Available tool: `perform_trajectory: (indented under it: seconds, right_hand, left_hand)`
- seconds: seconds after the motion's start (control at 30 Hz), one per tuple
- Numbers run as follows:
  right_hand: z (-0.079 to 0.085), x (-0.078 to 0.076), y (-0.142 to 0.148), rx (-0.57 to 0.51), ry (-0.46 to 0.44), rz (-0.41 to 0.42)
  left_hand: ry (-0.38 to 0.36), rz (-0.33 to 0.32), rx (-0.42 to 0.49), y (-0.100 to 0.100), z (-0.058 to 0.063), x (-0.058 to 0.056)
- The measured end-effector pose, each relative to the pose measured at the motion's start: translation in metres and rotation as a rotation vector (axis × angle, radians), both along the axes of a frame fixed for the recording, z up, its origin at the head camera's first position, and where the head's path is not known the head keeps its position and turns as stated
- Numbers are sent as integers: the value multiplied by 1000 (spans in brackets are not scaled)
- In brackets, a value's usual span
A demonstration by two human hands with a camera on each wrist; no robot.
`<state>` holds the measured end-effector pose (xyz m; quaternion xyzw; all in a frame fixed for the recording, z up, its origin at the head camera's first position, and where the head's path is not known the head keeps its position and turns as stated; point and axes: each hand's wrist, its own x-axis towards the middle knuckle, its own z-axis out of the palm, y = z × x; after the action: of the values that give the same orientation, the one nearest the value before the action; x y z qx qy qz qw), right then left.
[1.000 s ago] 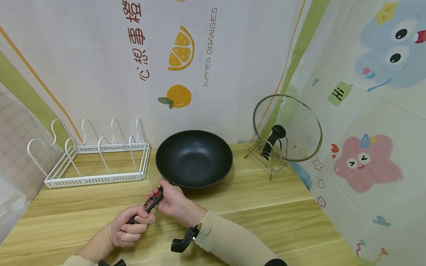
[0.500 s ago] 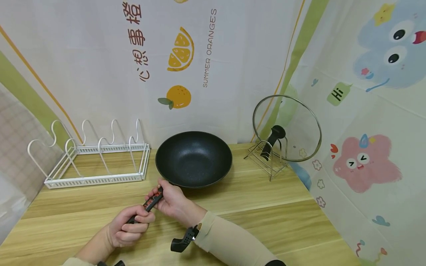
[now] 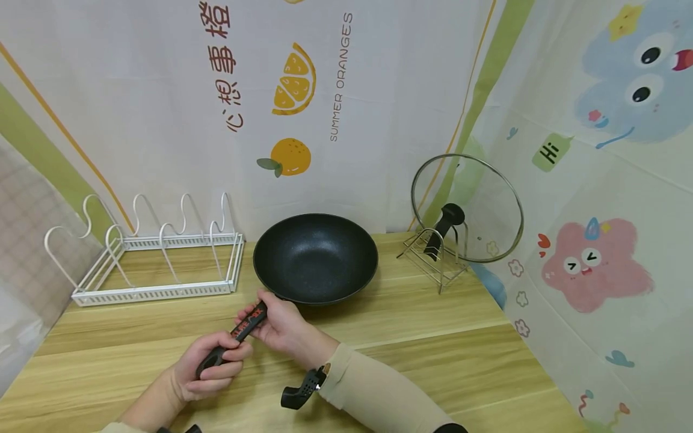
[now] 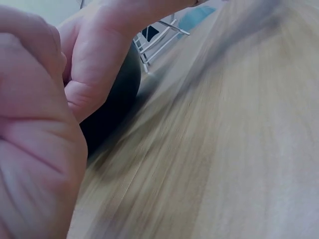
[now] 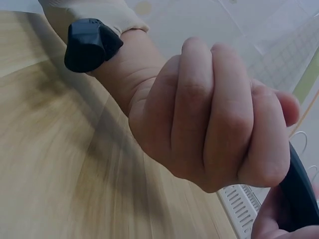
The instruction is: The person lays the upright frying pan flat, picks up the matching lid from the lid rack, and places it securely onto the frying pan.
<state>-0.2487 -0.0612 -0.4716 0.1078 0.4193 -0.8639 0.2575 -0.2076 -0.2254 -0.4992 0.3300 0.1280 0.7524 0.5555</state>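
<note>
A black wok (image 3: 316,264) rests on the wooden table, with its long handle (image 3: 246,323) angled toward the lower left. Red lettering marks the handle. My left hand (image 3: 208,368) grips the handle near its rounded end, and in the right wrist view the curled fingers (image 5: 227,119) of that hand wrap it. Closer to the wok's bowl, my right hand (image 3: 281,325) holds the handle from the right side. In the left wrist view the left palm (image 4: 35,129) fills the left edge, and the wok's dark side (image 4: 117,104) shows behind the right hand (image 4: 97,55).
A white wire rack (image 3: 157,294) with several curved dividers stands to the left. At the right, a small metal stand (image 3: 441,270) holds a glass lid (image 3: 487,204) upright, its black knob (image 3: 445,231) facing left. A printed curtain (image 3: 368,120) hangs behind.
The handle has turned a little, and more of its end now shows in my left hand, whose fingers have shifted on it. The wok's bowl stays nearly in place.
</note>
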Motion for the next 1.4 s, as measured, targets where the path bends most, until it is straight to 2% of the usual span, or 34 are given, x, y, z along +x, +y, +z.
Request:
perform_trajectory:
  seconds: [0.2, 0.3, 0.37, 0.5, 0.67, 0.8, 0.93, 1.03, 1.17, 1.3, 1.4]
  right_hand:
    - [-4, 0, 5, 47, 44, 49]
    - [-4, 2, 10, 93, 71, 53]
    - [-4, 4, 16, 131, 82, 61]
    - [-1, 7, 34, 232, 121, 130]
    - [7, 12, 64, 397, 197, 249]
    - [14, 16, 91, 495, 277, 349]
    - [23, 14, 126, 547, 415, 392]
    - [34, 5, 155, 563, 506, 353]
    - [43, -19, 191, 597, 574, 219]
    - [37, -51, 228, 697, 667, 53]
    - [29, -75, 252, 790, 755, -37]
  left_hand:
    - [41, 60, -27, -2, -2, 2]
    - [72, 121, -74, -6, -1, 3]
    - [104, 187, -132, -10, 2, 3]
    - [198, 341, -323, -18, 14, 2]
    - [324, 494, -577, -22, 32, 5]
    - [421, 683, -822, -19, 45, 14]
    - [526, 857, -1030, -13, 56, 25]
    - [602, 943, -1098, -8, 59, 29]
    - [679, 998, -1117, -2, 59, 34]
    - [718, 1028, -1123, 1, 58, 37]
    - [731, 1047, -1143, 3, 58, 38]
